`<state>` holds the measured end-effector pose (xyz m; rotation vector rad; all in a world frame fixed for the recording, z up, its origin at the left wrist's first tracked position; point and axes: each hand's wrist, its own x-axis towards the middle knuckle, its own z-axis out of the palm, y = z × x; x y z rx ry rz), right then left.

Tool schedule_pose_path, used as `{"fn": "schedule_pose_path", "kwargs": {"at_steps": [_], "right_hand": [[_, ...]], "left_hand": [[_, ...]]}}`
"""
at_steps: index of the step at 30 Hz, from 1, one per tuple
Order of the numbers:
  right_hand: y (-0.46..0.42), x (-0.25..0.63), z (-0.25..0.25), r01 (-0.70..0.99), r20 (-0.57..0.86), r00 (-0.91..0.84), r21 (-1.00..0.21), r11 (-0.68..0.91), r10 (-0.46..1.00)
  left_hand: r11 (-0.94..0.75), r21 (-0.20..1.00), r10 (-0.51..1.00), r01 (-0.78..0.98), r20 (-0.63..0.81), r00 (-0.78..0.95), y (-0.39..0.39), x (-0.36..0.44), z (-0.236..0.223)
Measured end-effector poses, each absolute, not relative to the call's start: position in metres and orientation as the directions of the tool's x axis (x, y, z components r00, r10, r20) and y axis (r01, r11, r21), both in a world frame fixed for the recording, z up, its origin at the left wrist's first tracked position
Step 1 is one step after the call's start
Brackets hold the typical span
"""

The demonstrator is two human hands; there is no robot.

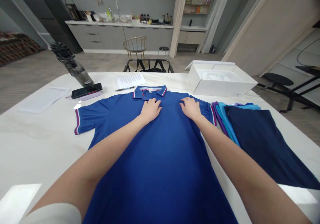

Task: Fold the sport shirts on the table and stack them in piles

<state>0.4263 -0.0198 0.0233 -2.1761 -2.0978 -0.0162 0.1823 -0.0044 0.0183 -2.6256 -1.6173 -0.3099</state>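
A blue polo shirt (160, 157) lies spread out on the white table, its collar at the far side and its hem toward me. Red and white stripes edge the collar and sleeves. My left hand (151, 110) rests on the chest just below the collar, fingers apart and slightly bent on the cloth. Near the shoulder on the right, my right hand (191, 108) touches the fabric, its fingers also apart. Small wrinkles show in the left sleeve, and the right sleeve (207, 110) reaches a pile of folded clothes.
Folded clothes (255, 130), dark navy on top, lie at the right. Behind them stands an open white box (222, 79). A printed sheet (131, 80), a pen (125, 88), a phone (87, 90) and a black upright device (72, 64) are beyond the shirt. Papers (43, 99) lie at left.
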Motion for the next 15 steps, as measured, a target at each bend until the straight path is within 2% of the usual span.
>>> {"fn": "schedule_pose_path", "kwargs": {"at_steps": [4,8,11,15], "right_hand": [[-0.007,0.475,0.021,0.993,0.054,0.114,0.027,-0.116,0.992],[-0.004,0.496,0.017,0.988,0.063,0.131,0.076,-0.136,0.989],[-0.003,0.504,0.019,0.975,0.069,0.184,0.116,-0.191,0.981],[0.003,0.518,0.024,0.953,0.047,0.232,0.191,-0.237,0.972]], "left_hand": [[-0.446,0.014,0.858,0.895,0.293,0.422,0.041,0.229,0.026],[-0.588,0.006,0.763,0.809,0.337,0.551,0.067,0.277,0.024],[-0.665,0.134,0.743,0.734,0.219,0.633,0.076,0.305,0.018],[-0.476,0.361,0.866,0.802,0.033,0.499,0.096,0.320,0.009]]}}
